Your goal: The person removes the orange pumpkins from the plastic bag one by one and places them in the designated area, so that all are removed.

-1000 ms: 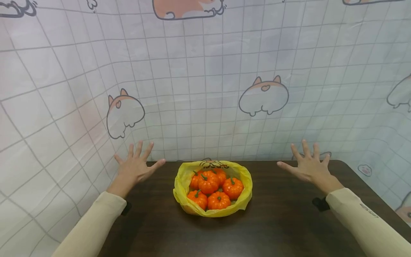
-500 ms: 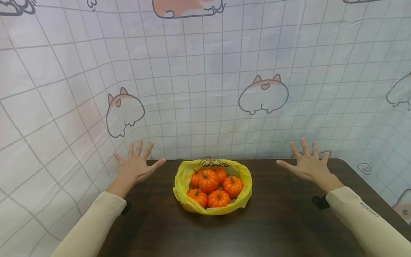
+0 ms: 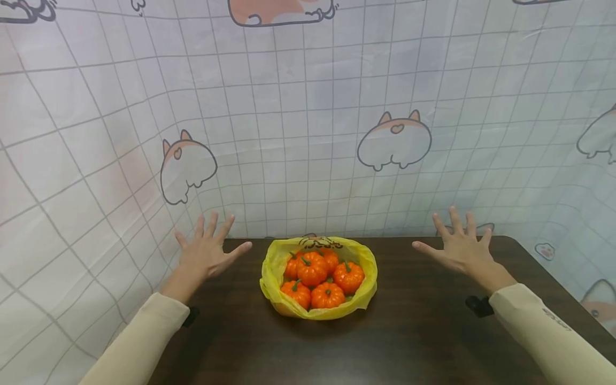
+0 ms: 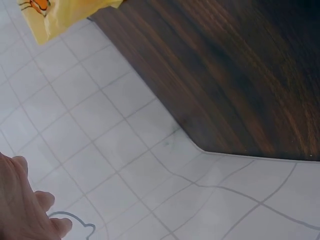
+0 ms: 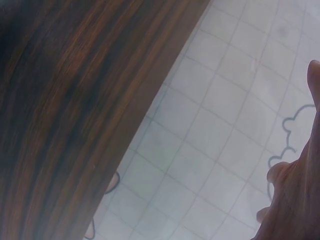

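A yellow plastic bag (image 3: 323,315) with its mouth spread wide stands at the middle of the table. Inside it lie several small orange pumpkins (image 3: 328,295) with green stems. My left hand (image 3: 204,256) is held out to the left of the bag, fingers straight and spread, touching nothing. To the right of the bag my right hand (image 3: 464,252) is raised the same way, with its fingers apart and nothing in it. In the left wrist view a corner of the yellow bag (image 4: 70,17) shows at the top; the right wrist view does not show the bag.
The dark wood-grain table (image 3: 317,358) ends against a white grid-patterned cloth (image 3: 317,133) with cartoon dogs, hanging behind and at both sides. Black straps (image 3: 478,306) sit under the wrists by the beige sleeves (image 3: 539,326).
Both hands stay spread in nearly the same place; the left has shifted very slightly to the right. The bag and pumpkins sit marginally higher in the head view, as does the cloth pattern.
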{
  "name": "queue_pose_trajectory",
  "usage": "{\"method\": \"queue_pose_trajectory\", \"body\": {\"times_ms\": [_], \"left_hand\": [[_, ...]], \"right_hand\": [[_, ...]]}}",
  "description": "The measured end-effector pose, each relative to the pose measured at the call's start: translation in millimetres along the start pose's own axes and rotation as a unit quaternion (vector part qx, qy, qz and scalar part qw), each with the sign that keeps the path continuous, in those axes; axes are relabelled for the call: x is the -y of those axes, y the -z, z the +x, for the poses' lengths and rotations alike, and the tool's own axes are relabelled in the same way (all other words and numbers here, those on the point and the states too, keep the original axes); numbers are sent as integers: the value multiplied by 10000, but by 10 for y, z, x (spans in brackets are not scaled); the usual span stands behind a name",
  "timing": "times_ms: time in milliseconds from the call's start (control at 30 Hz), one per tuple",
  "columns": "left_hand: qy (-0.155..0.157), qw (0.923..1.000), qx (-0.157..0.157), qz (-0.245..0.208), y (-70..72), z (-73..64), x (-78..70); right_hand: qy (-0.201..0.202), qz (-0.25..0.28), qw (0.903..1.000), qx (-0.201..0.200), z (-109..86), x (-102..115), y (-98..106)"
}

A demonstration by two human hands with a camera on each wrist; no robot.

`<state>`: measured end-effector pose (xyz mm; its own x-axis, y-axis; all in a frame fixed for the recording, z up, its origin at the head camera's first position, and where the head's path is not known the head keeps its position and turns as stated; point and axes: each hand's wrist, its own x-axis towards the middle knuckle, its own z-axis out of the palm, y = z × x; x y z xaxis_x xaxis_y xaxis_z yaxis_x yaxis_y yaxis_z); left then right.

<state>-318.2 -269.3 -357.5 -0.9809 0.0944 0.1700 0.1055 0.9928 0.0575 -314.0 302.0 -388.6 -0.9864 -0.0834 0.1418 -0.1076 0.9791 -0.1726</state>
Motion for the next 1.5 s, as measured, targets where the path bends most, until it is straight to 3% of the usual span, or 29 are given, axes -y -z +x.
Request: {"method": "queue_pose_trajectory", "body": {"times_ms": [467,1000,1333,1500], "left_hand": [[-214,9992,-157,292,-80,-238,-103],[-337,9987,-336,192,-317,-584,-244],[-455,9980,-438,34,-513,-667,-370],[-415,9979,-427,-236,-607,-646,-434]], "right_hand": [[131,-33,9998,-134,-174,172,-28],[431,71,9988,-238,-436,459,-174],[551,222,9981,-149,-515,693,-280],[603,390,9973,-181,-503,829,-381]]}}
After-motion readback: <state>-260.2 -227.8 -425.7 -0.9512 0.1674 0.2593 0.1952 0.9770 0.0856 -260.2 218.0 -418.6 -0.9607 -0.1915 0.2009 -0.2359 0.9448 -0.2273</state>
